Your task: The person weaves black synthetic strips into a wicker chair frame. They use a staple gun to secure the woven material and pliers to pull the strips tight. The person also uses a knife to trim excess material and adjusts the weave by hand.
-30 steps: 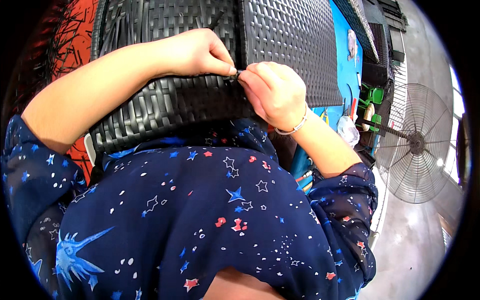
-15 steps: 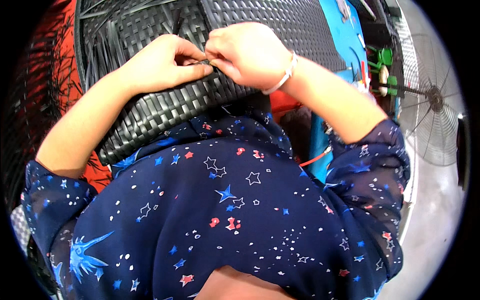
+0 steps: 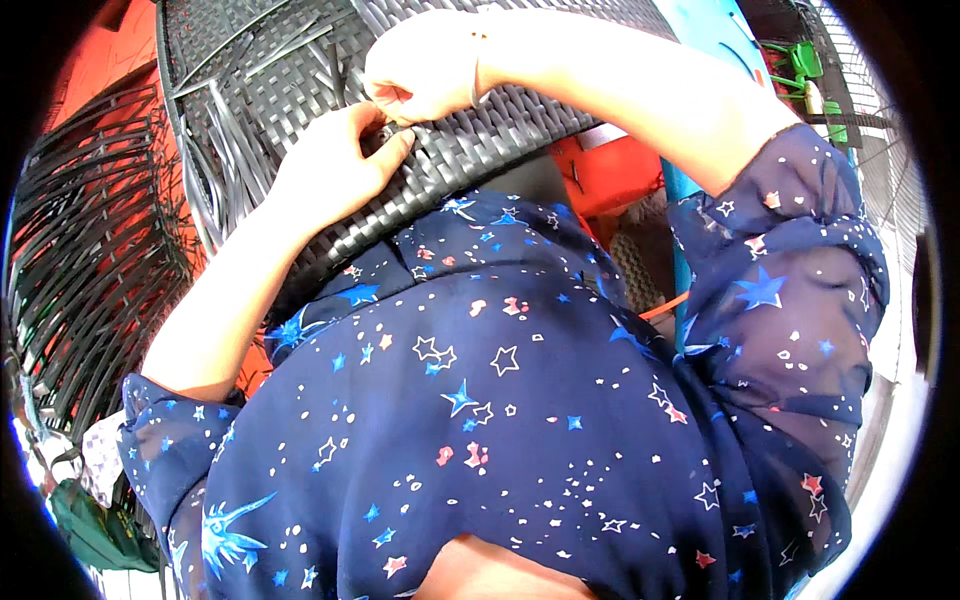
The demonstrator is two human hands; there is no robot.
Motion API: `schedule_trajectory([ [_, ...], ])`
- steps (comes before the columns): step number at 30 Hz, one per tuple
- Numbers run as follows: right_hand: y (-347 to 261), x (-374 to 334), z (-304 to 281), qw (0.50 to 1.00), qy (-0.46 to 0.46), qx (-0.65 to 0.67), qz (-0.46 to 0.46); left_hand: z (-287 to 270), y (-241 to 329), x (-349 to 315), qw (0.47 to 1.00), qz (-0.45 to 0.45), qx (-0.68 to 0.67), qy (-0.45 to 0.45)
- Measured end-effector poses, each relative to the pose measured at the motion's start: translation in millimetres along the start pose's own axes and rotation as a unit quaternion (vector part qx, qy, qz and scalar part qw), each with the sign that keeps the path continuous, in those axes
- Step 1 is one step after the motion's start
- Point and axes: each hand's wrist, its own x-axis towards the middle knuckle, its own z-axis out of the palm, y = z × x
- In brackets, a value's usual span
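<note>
A black woven panel (image 3: 540, 112) of flat, glossy strips lies across my lap, its near edge rolling down toward me. Several loose black strips (image 3: 222, 150) stick out of the weave on its left. On the panel, my left hand (image 3: 335, 165) has thumb and fingers closed in a pinch around a dark bit of black strip. Just above and to its right, my right hand (image 3: 425, 68) is curled into a fist, nearly touching the left fingertips. Its own fingertips are hidden, so what it grips does not show.
On the left stands a black slatted frame with many strip ends (image 3: 90, 250) before a red surface (image 3: 95, 50). A blue surface (image 3: 715, 35) runs along the right, with green objects (image 3: 803, 60) and a fan guard beyond. A dark green bag (image 3: 100, 525) sits at lower left.
The view has shifted, showing more of the left frame. My right hand has lifted up and away from me, its wrist bent over, while the left stays pinched at the weave.
</note>
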Motion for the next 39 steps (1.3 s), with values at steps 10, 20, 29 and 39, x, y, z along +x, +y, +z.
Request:
schedule_trajectory([
  [10,15.4,-9.0,25.0,0.996,0.049,0.035,0.059,17.7,-6.9,17.9,0.998,-0.017,-0.034,-0.054],
  [20,21.0,-15.9,4.6,0.990,-0.023,0.091,0.104,26.4,-9.5,31.9,0.999,0.034,0.034,0.012],
  [29,27.1,-103.1,4.5,0.939,0.252,0.187,0.139,30.5,0.8,37.1,0.995,0.054,0.058,0.062],
  [39,7.0,-256.8,35.9,0.840,0.392,0.150,0.344,40.9,-0.4,38.3,0.977,0.102,0.102,0.159],
])
